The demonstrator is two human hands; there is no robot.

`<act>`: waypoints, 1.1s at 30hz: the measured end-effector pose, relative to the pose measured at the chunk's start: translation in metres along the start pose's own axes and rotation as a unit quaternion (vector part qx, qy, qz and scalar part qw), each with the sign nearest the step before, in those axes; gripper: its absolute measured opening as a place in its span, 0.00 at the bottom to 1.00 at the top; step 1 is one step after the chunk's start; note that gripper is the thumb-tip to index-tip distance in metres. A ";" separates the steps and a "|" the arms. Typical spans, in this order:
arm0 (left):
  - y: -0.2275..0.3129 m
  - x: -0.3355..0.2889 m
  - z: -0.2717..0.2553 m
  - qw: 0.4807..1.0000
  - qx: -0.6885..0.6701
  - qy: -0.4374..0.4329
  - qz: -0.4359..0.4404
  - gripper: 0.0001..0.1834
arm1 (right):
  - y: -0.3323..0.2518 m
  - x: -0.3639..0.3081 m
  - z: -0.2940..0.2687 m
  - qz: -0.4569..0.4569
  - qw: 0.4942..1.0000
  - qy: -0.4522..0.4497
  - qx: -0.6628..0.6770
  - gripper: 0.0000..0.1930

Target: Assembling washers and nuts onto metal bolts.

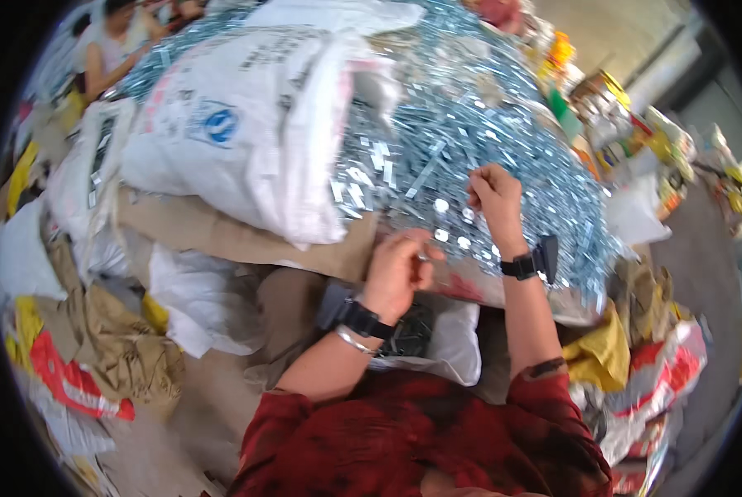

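Note:
A wide heap of shiny, blue-silver strips and small flat pieces [470, 141] spreads out in front of me. My right hand [497, 195] is over its near part, with fingers bent into a pinch; anything between them is too small to make out. Lower and to the left, my left hand [397, 263] is at the near edge of the heap, slightly blurred, its fingers curled inward around something I cannot make out. Several round white discs [442, 235] lie between the two hands. Below them, an open white bag [455, 335] at my lap holds dark strips.
A large white woven sack [246, 132] lies on the heap at the left, above a brown cardboard sheet [246, 236]. Crumpled sacks [110, 340] crowd the left side, and a yellow bag [599, 352] is at the right. Another person [118, 45] sits at the far left.

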State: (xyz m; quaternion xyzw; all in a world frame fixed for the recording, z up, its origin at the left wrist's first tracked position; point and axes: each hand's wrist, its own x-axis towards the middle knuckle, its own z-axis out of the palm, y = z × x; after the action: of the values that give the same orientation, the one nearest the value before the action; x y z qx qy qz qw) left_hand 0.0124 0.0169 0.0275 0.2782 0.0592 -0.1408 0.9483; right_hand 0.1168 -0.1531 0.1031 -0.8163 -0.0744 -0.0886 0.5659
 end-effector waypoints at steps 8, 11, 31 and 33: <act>-0.029 0.014 0.000 0.998 -0.014 -0.029 -0.049 0.10 | 0.062 0.009 0.041 -0.265 0.838 -0.101 -0.465 0.10; -0.037 0.020 -0.008 0.998 -0.028 -0.030 -0.037 0.11 | 0.064 0.010 0.048 -0.321 0.817 -0.097 -0.469 0.08; -0.006 -0.001 0.004 0.998 -0.023 -0.066 0.005 0.16 | -0.017 -0.153 -0.034 -0.129 0.976 0.105 -0.140 0.03; -0.013 0.007 -0.007 0.989 -0.005 -0.144 -0.009 0.18 | -0.023 -0.159 -0.047 -0.132 0.977 0.166 0.020 0.08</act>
State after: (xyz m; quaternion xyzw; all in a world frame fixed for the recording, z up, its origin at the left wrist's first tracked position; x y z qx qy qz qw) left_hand 0.0151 0.0086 0.0139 0.2501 -0.0750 -0.1878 0.9469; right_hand -0.0463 -0.1925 0.1042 -0.7615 -0.0882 -0.2957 0.5700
